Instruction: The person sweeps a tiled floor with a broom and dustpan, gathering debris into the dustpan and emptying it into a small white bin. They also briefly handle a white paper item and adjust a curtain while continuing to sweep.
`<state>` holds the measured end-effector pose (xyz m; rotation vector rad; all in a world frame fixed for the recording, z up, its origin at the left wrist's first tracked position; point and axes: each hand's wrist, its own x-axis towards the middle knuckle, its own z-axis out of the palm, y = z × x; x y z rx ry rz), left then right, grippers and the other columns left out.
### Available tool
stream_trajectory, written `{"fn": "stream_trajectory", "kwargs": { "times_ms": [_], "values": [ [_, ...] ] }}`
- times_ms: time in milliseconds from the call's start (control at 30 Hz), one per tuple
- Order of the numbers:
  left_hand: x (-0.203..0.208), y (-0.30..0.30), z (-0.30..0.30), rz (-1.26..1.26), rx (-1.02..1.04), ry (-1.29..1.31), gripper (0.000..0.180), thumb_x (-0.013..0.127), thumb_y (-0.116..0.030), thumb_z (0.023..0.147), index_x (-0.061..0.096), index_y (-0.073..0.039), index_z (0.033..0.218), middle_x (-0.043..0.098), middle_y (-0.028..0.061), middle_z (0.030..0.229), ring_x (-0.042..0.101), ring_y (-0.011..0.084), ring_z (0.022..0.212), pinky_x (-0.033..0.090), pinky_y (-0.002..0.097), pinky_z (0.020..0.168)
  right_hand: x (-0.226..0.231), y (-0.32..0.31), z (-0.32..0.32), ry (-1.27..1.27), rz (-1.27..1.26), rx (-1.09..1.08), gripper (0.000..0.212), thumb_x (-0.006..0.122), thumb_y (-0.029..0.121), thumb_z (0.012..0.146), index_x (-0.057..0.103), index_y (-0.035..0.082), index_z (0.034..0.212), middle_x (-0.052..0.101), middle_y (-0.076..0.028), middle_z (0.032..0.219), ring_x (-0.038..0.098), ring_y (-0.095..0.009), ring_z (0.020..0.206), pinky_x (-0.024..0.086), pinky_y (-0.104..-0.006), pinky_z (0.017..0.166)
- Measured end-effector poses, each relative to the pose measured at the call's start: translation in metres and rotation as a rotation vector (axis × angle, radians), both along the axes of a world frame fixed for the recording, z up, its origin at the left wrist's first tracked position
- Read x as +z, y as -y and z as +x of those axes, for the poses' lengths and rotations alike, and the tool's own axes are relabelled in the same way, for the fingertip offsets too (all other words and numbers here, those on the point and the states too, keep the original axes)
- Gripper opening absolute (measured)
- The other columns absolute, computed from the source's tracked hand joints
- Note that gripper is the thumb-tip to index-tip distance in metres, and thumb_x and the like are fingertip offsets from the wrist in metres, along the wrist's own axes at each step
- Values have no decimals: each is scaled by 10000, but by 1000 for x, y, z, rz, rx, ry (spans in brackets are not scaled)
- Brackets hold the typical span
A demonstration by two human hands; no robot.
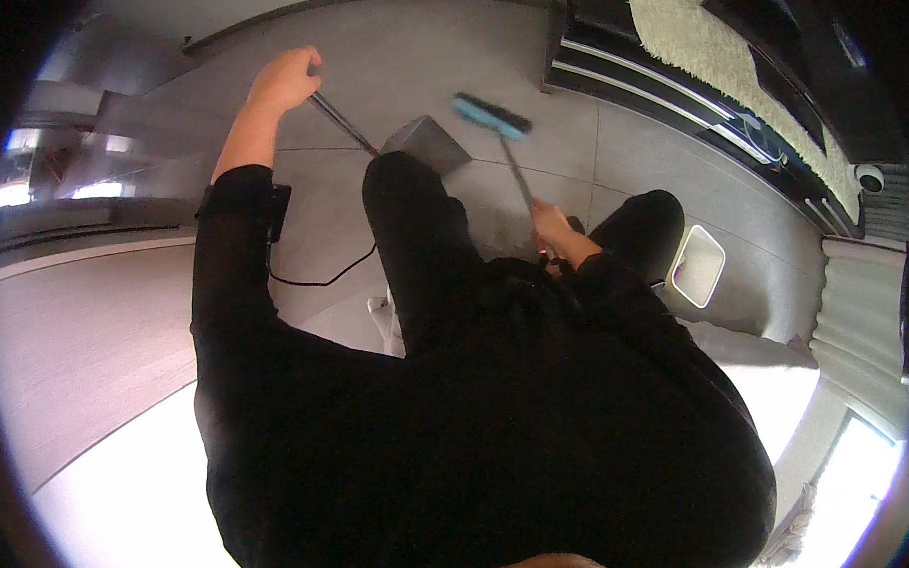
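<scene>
My left hand (285, 81) is closed around the upper end of a long dark dustpan handle. That handle slants down to a grey dustpan (426, 143), which rests on the floor beside my left knee and is partly hidden by it. In my right hand (556, 230) is the grey stick of a broom (492, 117) with a light-blue head and dark bristles. The broom head lies just right of the dustpan, apart from it, and looks slightly blurred. My right fingers wrap the stick low in front of my body.
Grey tiled floor (382, 61) spreads ahead. A dark glossy cabinet (642, 80) with a fluffy pale cover (703, 52) stands at the far right. Beside my right knee is a white bin (698, 265). A black cable (324, 279) hangs near my left arm.
</scene>
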<state>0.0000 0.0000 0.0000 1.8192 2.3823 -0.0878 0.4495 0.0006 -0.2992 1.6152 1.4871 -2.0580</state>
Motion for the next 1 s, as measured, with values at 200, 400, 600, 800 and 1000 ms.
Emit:
{"fn": "stream_trajectory", "kwargs": {
  "times_ms": [200, 400, 600, 800, 1000],
  "values": [
    [-7, 10, -7, 103, 11, 17, 374, 611, -152, 769, 547, -98, 1134, 591, 124, 1144, 556, 300, 1056, 448, 392, 873, 142, -1, 10, -139, -259, -219, 420, 394, 257, 951, 396, 160, 1359, 419, -25, 597, 351, -100, 376, 324, -246, 350],
    [-7, 19, -9, 140, -55, 76, 386, 619, -136, 764, 534, -98, 1138, 590, 160, 1121, 564, 319, 1033, 443, 395, 872, 184, -2, 58, -208, -164, -315, 448, 382, 263, 956, 344, 205, 1399, 438, -32, 616, 340, -89, 376, 341, -237, 360],
    [-2, 31, -8, 107, -77, 87, 383, 616, -144, 770, 524, -92, 1138, 589, 160, 1118, 569, 313, 1014, 457, 396, 841, 124, 8, 63, 12, 90, -402, 443, 360, 309, 943, 394, 150, 1355, 471, -94, 578, 417, -175, 364, 371, -314, 349],
    [-5, 36, 1, 131, -64, 76, 393, 613, -146, 773, 515, -95, 1151, 602, 165, 1066, 577, 317, 993, 458, 400, 831, 120, 46, 25, -60, -242, -385, 434, 393, 277, 937, 375, 194, 1363, 431, -44, 593, 393, -126, 399, 354, -261, 357],
    [-3, 44, -1, 139, -26, 70, 381, 615, -140, 771, 523, -98, 1138, 610, 176, 1019, 586, 329, 935, 457, 402, 801, 174, 21, 18, -271, -398, -260, 424, 453, 322, 937, 414, 214, 1345, 408, 26, 622, 348, -65, 421, 295, -209, 351]
  ]
}}
